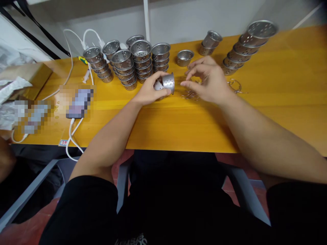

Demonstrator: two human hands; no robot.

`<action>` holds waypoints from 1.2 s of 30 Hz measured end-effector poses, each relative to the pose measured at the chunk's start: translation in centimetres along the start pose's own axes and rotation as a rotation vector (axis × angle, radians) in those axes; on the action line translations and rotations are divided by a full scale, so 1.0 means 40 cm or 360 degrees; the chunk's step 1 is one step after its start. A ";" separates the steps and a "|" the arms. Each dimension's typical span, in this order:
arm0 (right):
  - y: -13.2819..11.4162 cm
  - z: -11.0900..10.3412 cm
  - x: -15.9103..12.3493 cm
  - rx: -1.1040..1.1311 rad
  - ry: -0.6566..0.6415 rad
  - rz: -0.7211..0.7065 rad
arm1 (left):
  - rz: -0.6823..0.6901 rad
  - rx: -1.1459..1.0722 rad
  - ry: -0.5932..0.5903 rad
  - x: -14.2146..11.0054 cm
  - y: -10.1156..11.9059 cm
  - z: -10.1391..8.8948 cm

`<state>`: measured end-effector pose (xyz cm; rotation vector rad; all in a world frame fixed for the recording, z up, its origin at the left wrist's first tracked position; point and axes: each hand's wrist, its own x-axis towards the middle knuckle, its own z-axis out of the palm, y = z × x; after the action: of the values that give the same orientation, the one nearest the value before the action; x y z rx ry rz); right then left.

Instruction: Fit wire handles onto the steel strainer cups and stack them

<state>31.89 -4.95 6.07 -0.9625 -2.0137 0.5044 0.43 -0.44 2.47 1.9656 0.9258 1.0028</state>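
Left hand (149,90) grips perforated metal cup (168,82), tipped sideways, mouth facing right; its inside hidden. Right-hand fingers (190,84) curled, thumb and forefinger slightly apart just beside it; can't tell if they pinch anything. Thin wire pieces (190,96) below, blurred, partly covered by the hand. Wire ring (236,85) near right wrist. Nested cup stacks (141,61) behind, flared rims; lone cup (185,58) upright. Wooden table (178,132).

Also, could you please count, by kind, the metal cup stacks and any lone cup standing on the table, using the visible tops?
Left-side stacks: 6 (rear one mostly hidden)
Two-cup stack: 1
Tall right stack: 1
Lone cup: 1
Total: 9
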 end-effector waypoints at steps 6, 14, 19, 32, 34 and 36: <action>0.084 -0.032 -0.001 -0.0248 -0.0253 0.0035 | -0.0026 -0.0077 0.0126 0.008 -0.030 -0.001; 0.095 -0.015 -0.008 -0.0290 -0.0354 0.0055 | -0.0008 -0.0067 0.0099 0.006 -0.039 0.008; 0.056 0.059 -0.012 0.0307 -0.0173 0.0087 | 0.0116 0.0005 0.0074 -0.007 -0.023 0.031; -0.017 0.055 0.038 0.0520 0.0098 0.0247 | 0.0178 0.0206 0.0039 0.001 -0.045 0.044; -0.018 0.030 0.086 0.0495 0.0217 0.0257 | 0.0192 0.0261 0.0100 0.006 -0.063 0.033; -0.021 0.003 0.156 0.0429 0.0201 0.0274 | 0.0200 0.0307 0.0137 0.011 -0.079 0.025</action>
<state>29.13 -0.62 9.71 -0.9778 -1.7074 0.7678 0.64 1.12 -0.46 2.1782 0.9881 1.1118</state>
